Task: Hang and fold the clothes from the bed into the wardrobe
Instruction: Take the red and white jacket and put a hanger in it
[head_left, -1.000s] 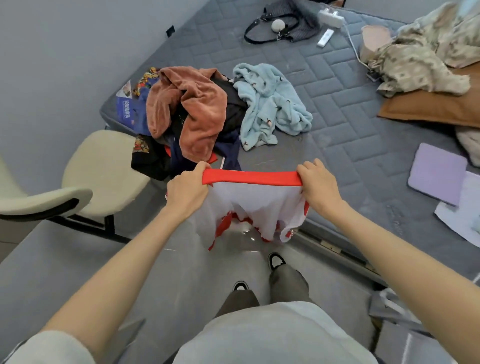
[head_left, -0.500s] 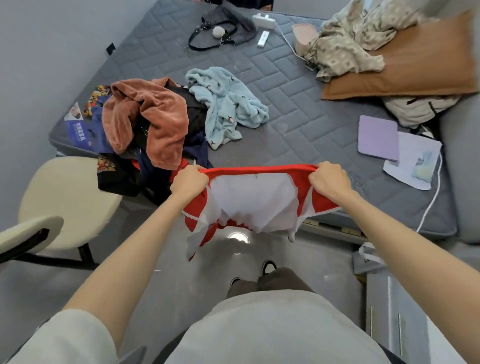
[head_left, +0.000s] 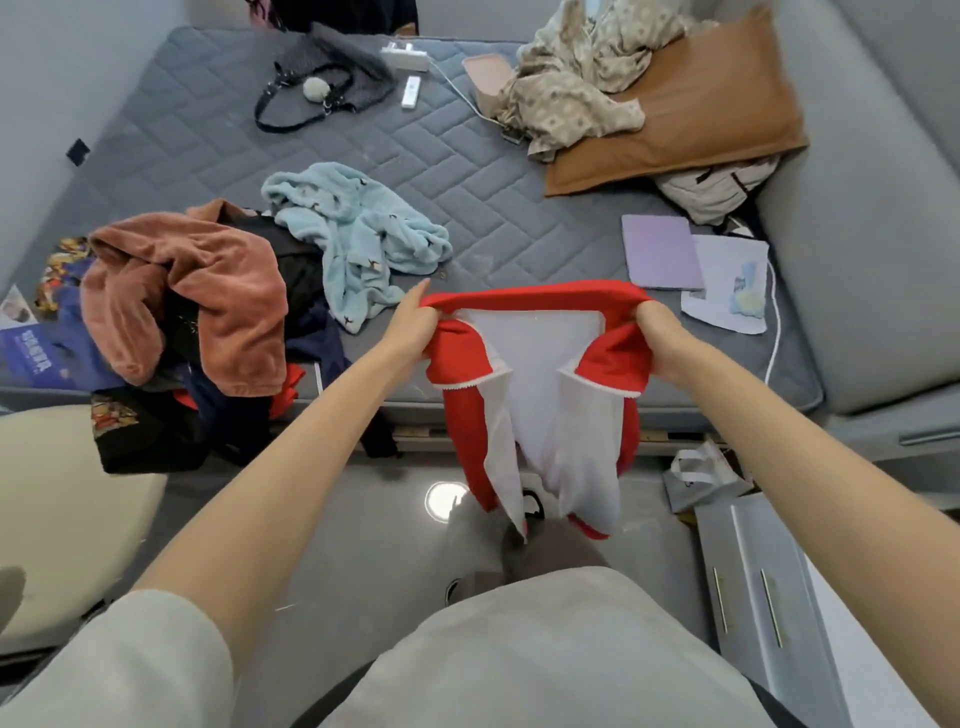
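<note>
A red garment with white lining (head_left: 540, 384) hangs in front of me over the floor, at the near edge of the grey bed (head_left: 467, 171). My left hand (head_left: 413, 325) grips its red waistband at the left end, and my right hand (head_left: 660, 338) grips the right end, stretching the band between them. On the bed's left side lies a pile with a rust-brown velvet top (head_left: 192, 291) over dark clothes. A light blue fleece garment (head_left: 358, 244) lies beside the pile. The wardrobe is not in view.
A black handbag (head_left: 322, 83), a power strip (head_left: 405, 57) and a beige patterned garment (head_left: 576, 78) on a brown pillow (head_left: 691, 119) lie at the bed's far side. A purple cloth (head_left: 660, 249) lies right. A cream chair (head_left: 57, 519) stands left, a grey drawer unit (head_left: 763, 597) right.
The view has swung right and the bed now lies squarely ahead. The garment has been turned so its white lining and red sides hang down longer between my hands.
</note>
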